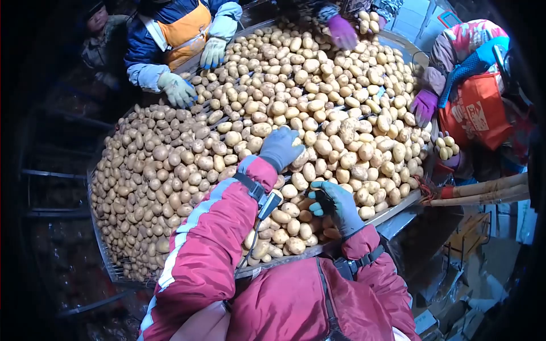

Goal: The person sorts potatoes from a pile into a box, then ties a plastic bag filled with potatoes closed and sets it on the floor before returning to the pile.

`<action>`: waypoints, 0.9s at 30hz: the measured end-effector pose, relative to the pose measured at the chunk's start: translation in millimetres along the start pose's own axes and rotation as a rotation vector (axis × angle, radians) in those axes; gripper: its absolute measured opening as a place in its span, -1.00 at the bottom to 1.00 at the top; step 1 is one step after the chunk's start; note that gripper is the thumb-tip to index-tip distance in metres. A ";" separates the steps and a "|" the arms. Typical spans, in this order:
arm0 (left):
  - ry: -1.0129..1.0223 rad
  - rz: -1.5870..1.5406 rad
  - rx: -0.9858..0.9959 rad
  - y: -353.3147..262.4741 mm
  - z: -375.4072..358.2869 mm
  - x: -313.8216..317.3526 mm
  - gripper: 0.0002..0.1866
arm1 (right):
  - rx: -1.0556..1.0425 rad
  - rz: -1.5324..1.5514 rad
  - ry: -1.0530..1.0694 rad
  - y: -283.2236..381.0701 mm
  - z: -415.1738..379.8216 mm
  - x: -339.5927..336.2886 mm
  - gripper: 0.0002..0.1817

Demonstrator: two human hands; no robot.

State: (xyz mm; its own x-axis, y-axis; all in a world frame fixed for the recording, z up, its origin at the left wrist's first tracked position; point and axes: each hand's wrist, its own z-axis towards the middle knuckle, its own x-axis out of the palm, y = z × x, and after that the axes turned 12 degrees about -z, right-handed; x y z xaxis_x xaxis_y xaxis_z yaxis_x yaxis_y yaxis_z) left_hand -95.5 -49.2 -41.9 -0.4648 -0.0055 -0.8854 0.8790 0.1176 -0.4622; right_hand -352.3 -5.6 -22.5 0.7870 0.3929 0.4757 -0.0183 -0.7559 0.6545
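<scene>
A big heap of potatoes (310,105) covers the table in front of me. My left hand (281,149), in a blue-grey glove, is palm down in the middle of the heap, its fingers curled over a potato (297,141) that shows only in part. Lower and to the right, my right hand (336,209) wears a blue glove with a dark palm. Its fingers are apart and bent, the palm faces left above the potatoes near the table's front edge, and nothing shows in its grasp.
Opposite, a person in an orange apron (185,34) rests gloved hands on the heap. Purple gloves of other people reach in at the top and right, some holding potatoes. A metal rim (392,211) borders the table. Poles (483,192) and a red bag (475,111) are at right.
</scene>
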 end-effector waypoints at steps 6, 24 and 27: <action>0.269 -0.750 -0.223 -58.6 -55.7 -30.7 -0.50 | 0.042 0.084 -0.019 0.7 8.5 12.7 -0.50; -0.036 -1.782 -0.567 58.6 -36.9 -71.3 -0.63 | -0.016 0.119 0.035 -10.5 -10.5 10.7 -0.71; -0.153 -0.808 -0.030 72.8 -56.9 -62.0 -0.53 | 0.021 0.130 -0.037 -9.2 -17.4 21.3 -0.66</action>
State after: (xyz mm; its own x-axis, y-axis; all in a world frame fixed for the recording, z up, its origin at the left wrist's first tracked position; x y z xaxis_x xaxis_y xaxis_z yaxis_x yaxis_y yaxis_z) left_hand -8.8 16.2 -17.8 -0.9314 -0.2349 -0.2780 0.2751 0.0460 -0.9603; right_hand -346.1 18.8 -8.1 0.8011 0.2716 0.5333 -0.1091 -0.8099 0.5764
